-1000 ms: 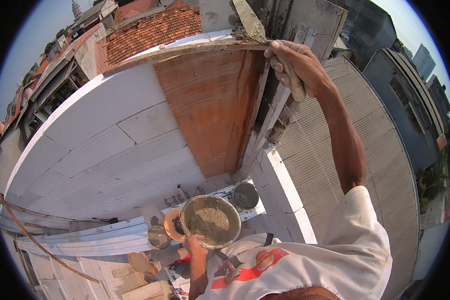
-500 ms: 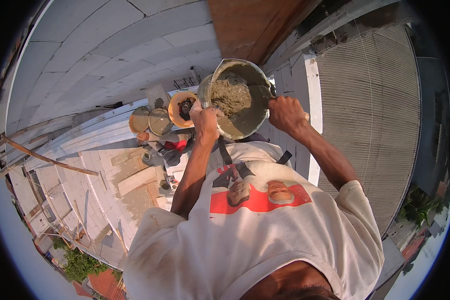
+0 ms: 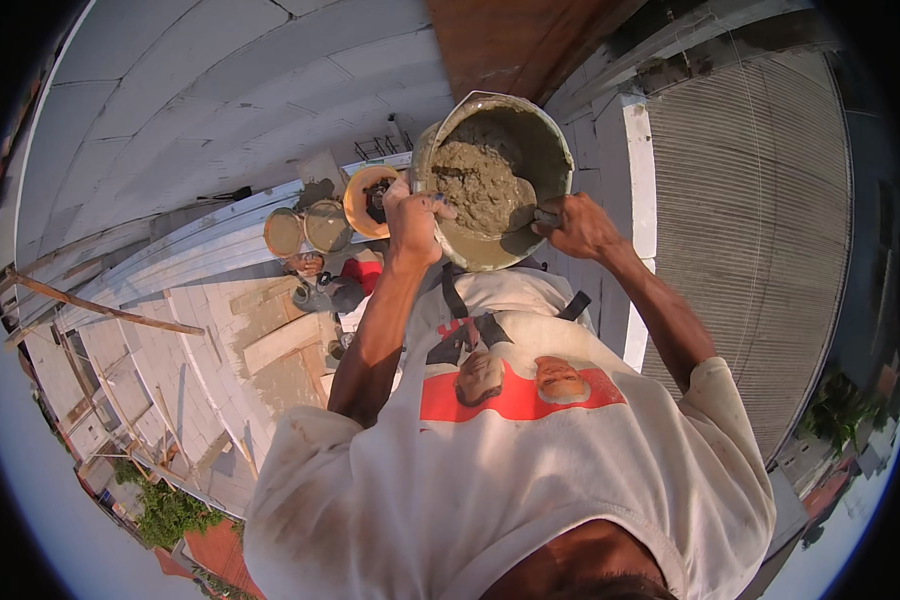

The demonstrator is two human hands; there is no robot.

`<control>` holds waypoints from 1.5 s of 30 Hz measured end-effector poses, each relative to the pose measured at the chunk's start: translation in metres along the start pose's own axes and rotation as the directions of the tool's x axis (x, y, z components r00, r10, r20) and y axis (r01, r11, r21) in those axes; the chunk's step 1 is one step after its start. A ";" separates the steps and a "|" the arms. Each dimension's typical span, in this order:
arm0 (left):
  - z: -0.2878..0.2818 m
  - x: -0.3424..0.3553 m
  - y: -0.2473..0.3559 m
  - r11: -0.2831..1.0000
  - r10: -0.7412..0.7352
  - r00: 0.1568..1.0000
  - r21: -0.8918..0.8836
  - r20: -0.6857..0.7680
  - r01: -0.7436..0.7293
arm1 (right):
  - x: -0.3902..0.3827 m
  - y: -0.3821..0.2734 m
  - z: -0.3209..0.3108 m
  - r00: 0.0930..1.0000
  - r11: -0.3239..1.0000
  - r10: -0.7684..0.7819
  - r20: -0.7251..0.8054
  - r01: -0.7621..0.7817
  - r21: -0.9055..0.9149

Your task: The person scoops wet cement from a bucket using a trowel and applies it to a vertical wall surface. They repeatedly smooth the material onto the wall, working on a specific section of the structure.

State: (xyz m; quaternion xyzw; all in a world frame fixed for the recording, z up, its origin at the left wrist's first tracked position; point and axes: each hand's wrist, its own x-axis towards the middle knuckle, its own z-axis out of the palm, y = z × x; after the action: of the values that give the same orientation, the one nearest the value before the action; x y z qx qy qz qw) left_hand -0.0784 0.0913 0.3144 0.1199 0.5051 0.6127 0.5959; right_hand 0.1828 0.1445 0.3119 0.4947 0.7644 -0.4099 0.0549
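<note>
Two hands (image 3: 413, 222) (image 3: 580, 228), one mortar bucket (image 3: 542, 138), one trowel (image 3: 544, 216)

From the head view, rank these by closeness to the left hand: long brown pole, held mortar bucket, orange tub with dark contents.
1. Mortar bucket: gripped by the left hand.
2. Orange tub: left of the bucket.
3. Brown pole: far left.
</note>
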 end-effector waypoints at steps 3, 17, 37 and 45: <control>-0.005 0.002 0.001 0.999 -0.034 0.999 0.017 -0.032 0.035 | 0.001 -0.007 0.003 0.999 0.998 -0.005 0.045 0.003 0.056; -0.016 -0.004 -0.008 0.999 -0.008 0.997 -0.046 -0.071 0.005 | 0.010 -0.042 0.025 0.998 0.963 0.030 0.047 -0.042 0.266; -0.066 0.013 -0.054 0.957 -0.216 0.941 -0.247 -0.262 0.151 | -0.033 -0.080 -0.088 0.954 0.962 -0.257 -0.155 0.267 0.052; -0.091 -0.002 -0.054 0.975 -0.172 0.905 -0.197 -0.389 0.101 | -0.077 -0.183 -0.280 0.958 0.805 -0.216 -0.189 0.284 0.521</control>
State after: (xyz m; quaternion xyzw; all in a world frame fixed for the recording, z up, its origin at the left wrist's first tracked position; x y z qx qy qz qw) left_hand -0.1126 0.0343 0.2320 -0.0967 0.5692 0.6223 0.5286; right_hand 0.1655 0.2485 0.6387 0.4085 0.6772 -0.5823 -0.1883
